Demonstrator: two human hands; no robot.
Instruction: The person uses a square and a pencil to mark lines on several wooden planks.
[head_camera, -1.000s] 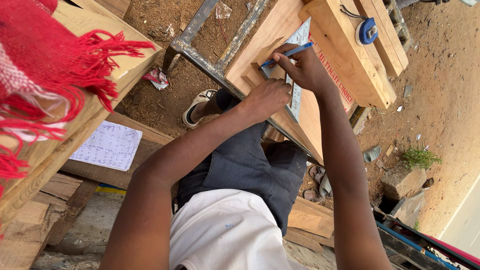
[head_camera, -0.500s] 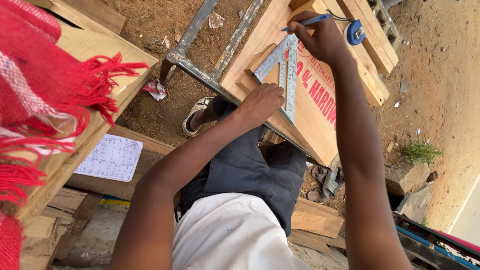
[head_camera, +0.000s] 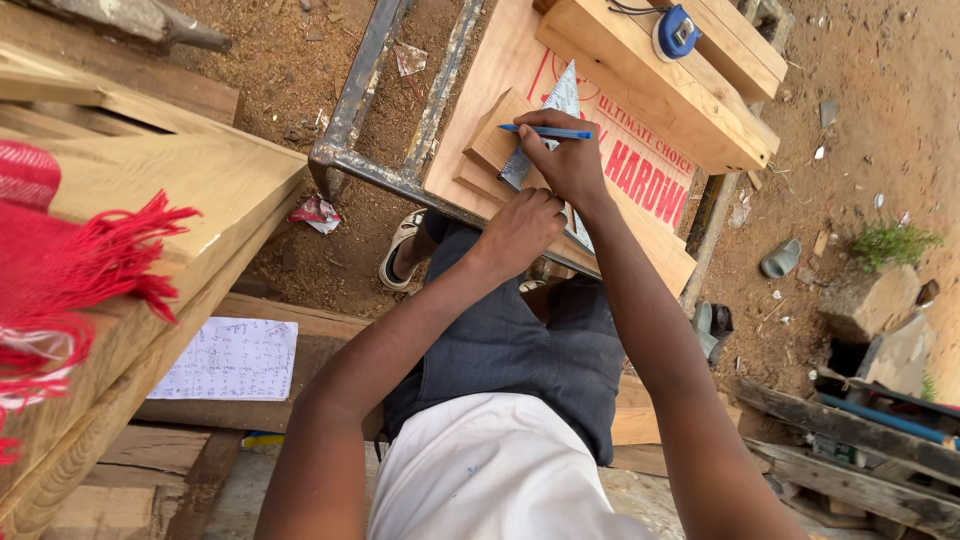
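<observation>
The right hand (head_camera: 570, 160) grips a blue pen (head_camera: 545, 131), fingers closed around it, held level over a metal square (head_camera: 560, 100) lying on a wooden board (head_camera: 500, 70). The left hand (head_camera: 520, 230), curled shut, presses the square's lower part on the bench (head_camera: 380, 170). A blue tape measure (head_camera: 677, 32) rests on stacked timber (head_camera: 640, 80) nearby.

Right hand (head_camera: 570, 160) gripping blue pen (head_camera: 547, 131) over metal square (head_camera: 548, 125), left hand (head_camera: 520, 230) pressing wooden board (head_camera: 505, 70)
</observation>
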